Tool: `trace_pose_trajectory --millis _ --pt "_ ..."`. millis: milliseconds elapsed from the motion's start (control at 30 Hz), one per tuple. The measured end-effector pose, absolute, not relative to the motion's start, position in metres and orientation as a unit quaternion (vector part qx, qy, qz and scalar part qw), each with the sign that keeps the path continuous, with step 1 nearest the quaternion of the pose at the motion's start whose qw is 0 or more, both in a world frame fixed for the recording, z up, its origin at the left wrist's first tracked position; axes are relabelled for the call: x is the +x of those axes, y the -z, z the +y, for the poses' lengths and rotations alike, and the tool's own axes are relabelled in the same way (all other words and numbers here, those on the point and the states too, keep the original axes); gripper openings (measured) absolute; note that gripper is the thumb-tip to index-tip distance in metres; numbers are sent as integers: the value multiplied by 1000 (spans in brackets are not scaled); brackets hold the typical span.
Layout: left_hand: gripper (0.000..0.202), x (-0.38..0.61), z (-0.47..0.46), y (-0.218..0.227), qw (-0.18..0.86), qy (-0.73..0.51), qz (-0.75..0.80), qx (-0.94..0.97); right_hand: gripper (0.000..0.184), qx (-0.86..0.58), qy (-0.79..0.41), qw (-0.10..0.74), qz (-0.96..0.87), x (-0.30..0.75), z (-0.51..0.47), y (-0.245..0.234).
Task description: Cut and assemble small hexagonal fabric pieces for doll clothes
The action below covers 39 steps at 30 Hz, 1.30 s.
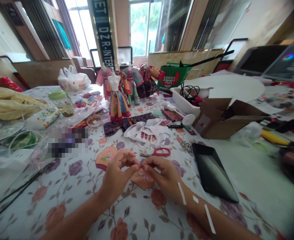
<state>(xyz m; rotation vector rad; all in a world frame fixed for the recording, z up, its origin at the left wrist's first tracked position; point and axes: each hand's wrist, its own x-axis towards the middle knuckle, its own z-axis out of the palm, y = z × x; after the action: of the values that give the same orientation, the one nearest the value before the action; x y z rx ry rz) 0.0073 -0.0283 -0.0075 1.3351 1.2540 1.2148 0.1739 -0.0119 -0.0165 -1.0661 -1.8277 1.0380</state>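
My left hand (119, 171) and my right hand (164, 175) meet at their fingertips over the middle of the flowered tablecloth (99, 206). Thumb and forefinger are pinched on both; whatever lies between them is too small to make out. Just under the fingertips is an orange embroidered cloth piece (144, 182), partly covered by my hands. A similar cloth piece with a dark red edge (102, 159) lies beside my left hand. Beyond my right hand are red-handled scissors (162, 152). White strips (195, 199) are stuck along my right wrist and forearm.
A black tablet (213, 170) lies to the right, before an open cardboard box (213, 118). White printed cloth (147, 131) is crumpled past the scissors. Several dressed doll forms (118, 100) stand at the back. A lidded jar (62, 103) and a cord (17, 195) are on the left.
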Motion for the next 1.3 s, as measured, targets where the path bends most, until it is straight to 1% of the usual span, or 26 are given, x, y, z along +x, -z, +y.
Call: trace_pose_trajectory --millis 67,167,300,467,767,1000,1100,1233,1300 --pt "18 6 -27 9 442 -487 510 554 15 -421 -397 389 -717 173 -12 16" --pt "23 3 -23 12 440 -461 504 583 15 -422 -382 402 -717 172 -11 16" --pt "10 1 -21 12 411 -446 493 624 15 -421 -383 393 -722 172 -11 18" --pt "11 1 -21 12 377 -448 499 639 16 -421 -400 379 -720 172 -11 17" --pt "16 1 -19 18 422 -404 490 647 14 -425 -412 374 -714 170 -12 15" --pt "15 11 -25 25 383 -426 531 624 15 -426 -436 381 -695 168 -12 16" --pt "15 11 -23 27 408 -437 526 605 15 -423 -454 387 -682 167 -11 18" --pt "21 7 -16 29 499 -440 486 566 18 -413 -497 403 -648 167 -7 23" --pt "25 4 -13 30 529 -452 470 543 18 -418 -497 413 -638 167 -4 26"
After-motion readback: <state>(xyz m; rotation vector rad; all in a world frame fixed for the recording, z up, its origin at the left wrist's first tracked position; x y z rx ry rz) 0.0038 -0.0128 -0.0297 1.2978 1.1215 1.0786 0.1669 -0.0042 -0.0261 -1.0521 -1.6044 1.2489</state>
